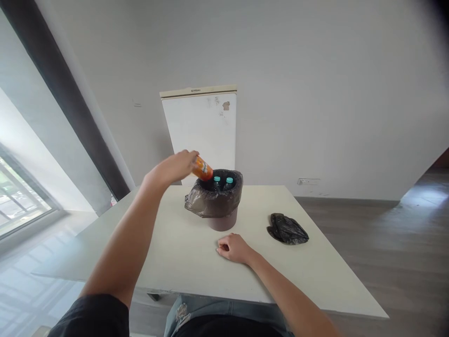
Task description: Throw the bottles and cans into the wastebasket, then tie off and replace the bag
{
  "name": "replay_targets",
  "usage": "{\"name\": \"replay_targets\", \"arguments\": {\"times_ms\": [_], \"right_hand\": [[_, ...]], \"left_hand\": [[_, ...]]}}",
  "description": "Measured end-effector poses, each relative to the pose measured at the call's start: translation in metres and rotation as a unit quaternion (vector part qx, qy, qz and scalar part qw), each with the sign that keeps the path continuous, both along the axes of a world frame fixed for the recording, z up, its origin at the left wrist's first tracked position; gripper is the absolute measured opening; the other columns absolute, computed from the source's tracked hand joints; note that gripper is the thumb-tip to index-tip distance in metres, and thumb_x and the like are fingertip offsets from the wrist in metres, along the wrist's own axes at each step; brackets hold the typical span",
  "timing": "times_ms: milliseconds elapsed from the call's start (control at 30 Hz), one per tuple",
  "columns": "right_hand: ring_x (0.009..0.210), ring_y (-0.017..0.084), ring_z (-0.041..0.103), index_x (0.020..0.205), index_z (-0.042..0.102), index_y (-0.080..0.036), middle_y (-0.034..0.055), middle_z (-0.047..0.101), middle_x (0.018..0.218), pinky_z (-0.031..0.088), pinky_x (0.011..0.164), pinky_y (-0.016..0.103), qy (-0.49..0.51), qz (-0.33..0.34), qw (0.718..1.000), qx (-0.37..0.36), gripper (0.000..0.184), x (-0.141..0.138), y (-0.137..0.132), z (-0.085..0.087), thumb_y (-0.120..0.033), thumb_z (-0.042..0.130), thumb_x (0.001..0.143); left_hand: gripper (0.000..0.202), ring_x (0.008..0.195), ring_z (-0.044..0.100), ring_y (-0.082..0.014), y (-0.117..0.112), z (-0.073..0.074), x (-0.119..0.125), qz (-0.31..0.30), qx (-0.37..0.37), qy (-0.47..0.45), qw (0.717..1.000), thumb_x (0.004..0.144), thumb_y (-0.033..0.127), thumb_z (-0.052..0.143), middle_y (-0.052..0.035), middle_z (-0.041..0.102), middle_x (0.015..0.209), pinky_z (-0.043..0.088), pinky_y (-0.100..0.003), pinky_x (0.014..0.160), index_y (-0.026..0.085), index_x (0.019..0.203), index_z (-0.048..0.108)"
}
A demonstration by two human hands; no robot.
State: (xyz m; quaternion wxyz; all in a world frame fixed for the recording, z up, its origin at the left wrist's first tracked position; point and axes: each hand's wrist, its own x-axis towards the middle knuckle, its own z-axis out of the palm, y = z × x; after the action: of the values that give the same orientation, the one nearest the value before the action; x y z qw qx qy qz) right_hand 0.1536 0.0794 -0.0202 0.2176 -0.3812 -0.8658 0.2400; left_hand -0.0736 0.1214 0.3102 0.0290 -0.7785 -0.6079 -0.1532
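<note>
My left hand (180,166) grips an orange bottle (202,167) with a red end, tilted down over the left side of the trash bin (223,223). A dark plastic bag (217,202) lines the bin and folds out over its rim. Inside stand two bottles with teal caps, the left bottle (217,181) and the right bottle (229,182); their lower parts are hidden. On the table in front of the bin rests my right hand (234,248), its fingers curled, with nothing visible in them.
A crumpled black plastic bag (287,229) lies on the white table (196,267), right of the bin. Behind the table stands a white refrigerator (203,124) against the wall. A window (21,196) is at the left; wooden floor (368,234) shows at the right.
</note>
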Motion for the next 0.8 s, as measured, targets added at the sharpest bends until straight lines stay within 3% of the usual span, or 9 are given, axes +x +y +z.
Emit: {"name": "replay_targets", "arguments": {"times_ms": [100, 333, 600, 800], "right_hand": [[0.06, 0.01, 0.042, 0.065, 0.045, -0.02, -0.0062, 0.051, 0.061, 0.03, 0.068, 0.026, 0.0, 0.004, 1.0, 0.002, 0.032, 0.0, 0.001, 0.0, -0.03, 0.064, 0.089], [0.06, 0.01, 0.042, 0.065, 0.045, -0.02, -0.0067, 0.052, 0.061, 0.029, 0.068, 0.025, -0.002, 0.004, 1.0, 0.0, 0.032, 0.0, 0.004, -0.005, -0.03, 0.066, 0.088], [0.06, 0.01, 0.043, 0.065, 0.046, -0.02, -0.0063, 0.054, 0.062, 0.028, 0.066, 0.025, -0.002, 0.01, 1.0, -0.004, 0.031, 0.0, 0.002, 0.002, -0.028, 0.066, 0.086], [0.061, 0.01, 0.042, 0.065, 0.045, -0.02, -0.006, 0.053, 0.062, 0.028, 0.067, 0.026, -0.002, 0.012, 1.0, -0.008, 0.031, 0.001, 0.001, 0.004, -0.028, 0.065, 0.087]], "left_hand": [[0.051, 0.116, 0.066, -0.0305, 0.011, -0.01, 0.028, -0.077, -0.102, 0.092, 0.988, 0.091, 0.039, 0.061, -0.0098, 0.067, 0.14, 0.048, -0.034, 0.091, 0.029, 0.141, 0.061], [0.049, 0.097, 0.07, -0.0329, 0.033, -0.031, 0.064, -0.066, -0.15, 0.15, 0.975, 0.075, 0.029, 0.074, -0.0146, 0.074, 0.119, 0.049, -0.037, 0.079, 0.026, 0.124, 0.07], [0.041, 0.1, 0.07, -0.0288, 0.057, -0.058, 0.069, -0.117, -0.185, 0.141, 0.965, 0.078, 0.03, 0.075, -0.0086, 0.076, 0.122, 0.05, -0.032, 0.081, 0.03, 0.119, 0.076], [0.04, 0.105, 0.069, -0.0291, 0.045, -0.055, 0.054, -0.108, -0.145, 0.09, 0.979, 0.087, 0.041, 0.07, -0.0109, 0.074, 0.127, 0.05, -0.032, 0.085, 0.026, 0.123, 0.072]]}}
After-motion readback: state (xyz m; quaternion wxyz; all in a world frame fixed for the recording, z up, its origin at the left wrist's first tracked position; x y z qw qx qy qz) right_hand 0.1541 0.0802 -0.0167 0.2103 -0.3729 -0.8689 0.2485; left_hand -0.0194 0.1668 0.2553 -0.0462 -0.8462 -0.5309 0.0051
